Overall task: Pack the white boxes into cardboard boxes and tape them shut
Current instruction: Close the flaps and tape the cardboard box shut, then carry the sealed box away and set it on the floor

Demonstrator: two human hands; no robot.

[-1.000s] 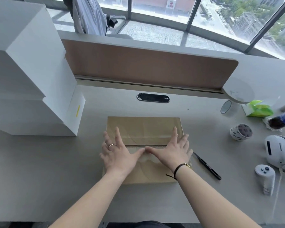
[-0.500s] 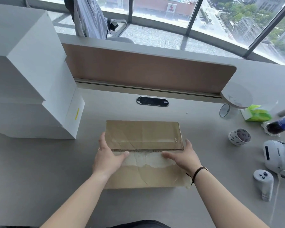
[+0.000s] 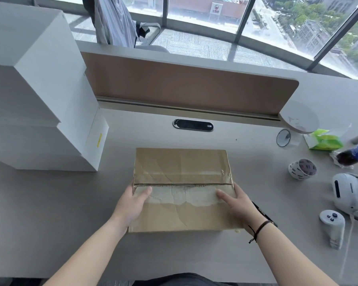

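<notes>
Moved apart from the middle seam out to the two ends of the flat brown cardboard box lying mid-desk on the grey desk. Looks like smoothing done, lift or turn next. Left hand and right hand wide apart, thumbs on top, fingers seemingly wrapped over the box's side edges

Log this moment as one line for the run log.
cardboard box: flaps closed | left hand: grips left side | right hand: grips right side | tape roll: untouched

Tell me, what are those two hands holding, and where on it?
The cardboard box, by its two ends: the left hand grips its left end, the right hand its right end, thumbs on top near the seam.
</notes>
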